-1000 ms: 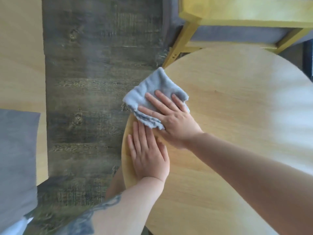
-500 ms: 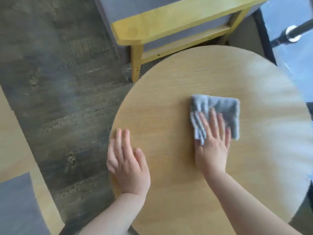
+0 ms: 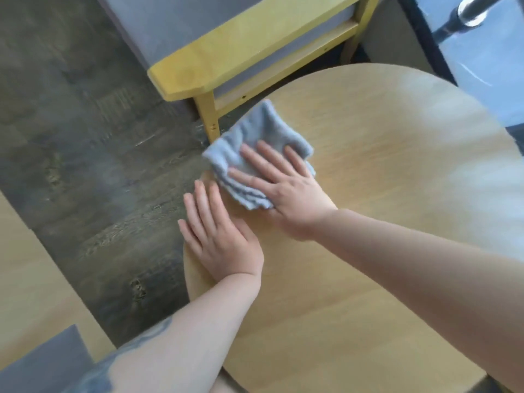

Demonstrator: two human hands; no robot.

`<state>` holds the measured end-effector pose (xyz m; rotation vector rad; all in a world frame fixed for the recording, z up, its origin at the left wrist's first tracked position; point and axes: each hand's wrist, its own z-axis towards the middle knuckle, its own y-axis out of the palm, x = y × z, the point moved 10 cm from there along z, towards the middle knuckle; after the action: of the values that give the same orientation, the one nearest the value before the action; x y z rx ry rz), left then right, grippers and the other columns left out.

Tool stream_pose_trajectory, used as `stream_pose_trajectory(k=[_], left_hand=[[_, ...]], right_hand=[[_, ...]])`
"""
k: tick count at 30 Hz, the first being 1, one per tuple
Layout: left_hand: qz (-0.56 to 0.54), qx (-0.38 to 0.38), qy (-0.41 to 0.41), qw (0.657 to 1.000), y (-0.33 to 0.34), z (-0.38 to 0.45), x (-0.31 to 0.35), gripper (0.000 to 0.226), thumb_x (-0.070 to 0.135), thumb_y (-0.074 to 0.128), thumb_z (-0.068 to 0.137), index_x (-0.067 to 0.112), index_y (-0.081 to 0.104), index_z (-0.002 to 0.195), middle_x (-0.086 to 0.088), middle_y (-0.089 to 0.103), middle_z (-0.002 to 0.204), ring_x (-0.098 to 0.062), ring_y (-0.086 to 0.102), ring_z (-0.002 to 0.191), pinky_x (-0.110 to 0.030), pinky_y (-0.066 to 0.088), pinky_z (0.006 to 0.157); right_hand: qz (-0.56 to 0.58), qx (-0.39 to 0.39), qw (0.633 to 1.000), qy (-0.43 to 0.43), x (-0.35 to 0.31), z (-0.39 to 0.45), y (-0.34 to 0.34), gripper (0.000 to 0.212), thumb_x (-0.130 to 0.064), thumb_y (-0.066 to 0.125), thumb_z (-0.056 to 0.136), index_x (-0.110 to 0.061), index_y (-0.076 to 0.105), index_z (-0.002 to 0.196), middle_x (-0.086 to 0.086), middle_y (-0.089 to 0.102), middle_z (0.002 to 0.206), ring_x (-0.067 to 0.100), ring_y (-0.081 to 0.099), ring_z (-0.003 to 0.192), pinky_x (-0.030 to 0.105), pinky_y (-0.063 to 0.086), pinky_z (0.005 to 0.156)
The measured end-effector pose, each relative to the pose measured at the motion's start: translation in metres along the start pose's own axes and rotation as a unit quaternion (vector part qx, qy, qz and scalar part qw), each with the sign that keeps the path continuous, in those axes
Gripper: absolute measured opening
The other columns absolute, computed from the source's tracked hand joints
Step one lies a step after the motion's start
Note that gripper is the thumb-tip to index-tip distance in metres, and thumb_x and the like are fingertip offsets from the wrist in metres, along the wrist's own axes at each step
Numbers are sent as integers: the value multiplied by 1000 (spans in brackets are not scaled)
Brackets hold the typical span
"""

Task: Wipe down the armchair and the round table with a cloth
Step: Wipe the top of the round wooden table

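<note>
Pressing flat with straight, spread fingers, the right hand (image 3: 286,188) bears down on the folded grey-blue cloth (image 3: 256,146), which lies under its fingers on the round table (image 3: 382,171) at the table's near-left edge; nothing is gripped, the cloth being held only by downward pressure. One corner of the cloth overhangs the rim beyond the fingertips, which suggests the stroke is meant to cover the edge itself and not only the middle of the top. The left hand (image 3: 221,236) lies palm-down just beside and nearer than the right, fingers straight and together, resting on the bare table rim and holding nothing. Its likely purpose is to steady a light table against the sideways push of wiping (a small round top of this kind may shift or rock). The forearms converge, the right reaching across in front of the body toward the left hand. Beyond both hands stands the armchair (image 3: 226,61), its yellow wooden armrest and leg just past the cloth, with grey upholstery behind. The table is the surface in hand at present; whether the armchair has been wiped cannot be told. Floor (image 3: 93,154) of dark wood grain lies to the left of the left hand.
</note>
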<state>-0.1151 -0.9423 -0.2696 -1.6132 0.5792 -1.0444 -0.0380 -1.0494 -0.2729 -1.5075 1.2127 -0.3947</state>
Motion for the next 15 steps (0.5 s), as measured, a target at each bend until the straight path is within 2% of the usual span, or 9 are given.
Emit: stream_pose_trajectory(k=[2, 3, 5, 7, 8, 9, 11, 13, 15], left_hand=[[14, -8, -4, 1000, 2, 2, 0, 61, 20, 37, 87, 11, 31, 147, -2, 29, 155, -20, 21, 145, -46, 17, 117], [21, -17, -7, 1000, 3, 1, -1, 62, 19, 36, 87, 11, 29, 148, -1, 26, 157, -19, 19, 146, -45, 16, 118], [22, -20, -4, 1000, 3, 0, 1, 60, 16, 34, 90, 12, 26, 149, -1, 24, 157, -18, 17, 146, -46, 15, 118], [16, -17, 1, 1000, 2, -1, 2, 56, 15, 31, 93, 11, 28, 149, -2, 25, 157, -20, 19, 146, -46, 16, 118], [15, -11, 2, 1000, 1, -1, 3, 56, 15, 31, 93, 11, 29, 149, -2, 26, 157, -20, 20, 145, -46, 16, 118], [14, -6, 1, 1000, 1, 0, 3, 56, 14, 32, 92, 10, 31, 148, -2, 28, 156, -21, 22, 145, -46, 17, 118], [13, -2, -1, 1000, 0, 1, 3, 59, 14, 34, 88, 9, 34, 146, -2, 30, 155, -21, 24, 144, -45, 17, 117], [14, -9, -3, 1000, 1, 2, 1, 63, 17, 33, 84, 10, 34, 146, -2, 29, 155, -20, 23, 144, -44, 16, 118], [11, -21, 0, 1000, 3, 1, 1, 62, 19, 31, 86, 11, 30, 148, -1, 26, 156, -20, 20, 145, -45, 14, 118]], right_hand=[[-27, -61, 984, -164, -27, 14, -2, 60, -33, 42, 96, -44, 15, 148, -11, 3, 160, 10, -8, 145, 31, -19, 111], [-37, -56, 986, -154, -12, 25, -11, 61, -30, 44, 96, -46, 15, 148, -12, 3, 160, 8, -8, 145, 29, -19, 110], [9, 41, 998, 50, 60, 42, -44, 66, -24, 46, 95, -48, 14, 147, -14, 1, 160, 7, -8, 145, 31, -16, 113], [81, 156, 928, 328, 123, 2, -58, 66, -24, 40, 95, -45, 8, 149, -11, -4, 160, 11, -10, 146, 39, -10, 118], [85, 166, 901, 393, 121, -17, -53, 65, -27, 37, 96, -43, 6, 150, -10, -7, 160, 12, -11, 146, 42, -9, 118], [57, 145, 913, 377, 101, -20, -44, 65, -29, 36, 96, -42, 4, 151, -8, -8, 160, 14, -12, 146, 42, -9, 118], [31, 81, 984, 156, 28, 1, -22, 67, -30, 40, 92, -42, 9, 150, -7, -2, 161, 14, -10, 146, 36, -12, 117], [21, 5, 999, -50, -20, 18, -13, 67, -27, 41, 90, -44, 15, 149, -11, 5, 160, 12, -4, 147, 33, -11, 115], [-21, -1, 997, -75, -1, 38, -21, 66, -24, 42, 92, -47, 15, 148, -14, 6, 159, 9, -3, 146, 32, -9, 114]])
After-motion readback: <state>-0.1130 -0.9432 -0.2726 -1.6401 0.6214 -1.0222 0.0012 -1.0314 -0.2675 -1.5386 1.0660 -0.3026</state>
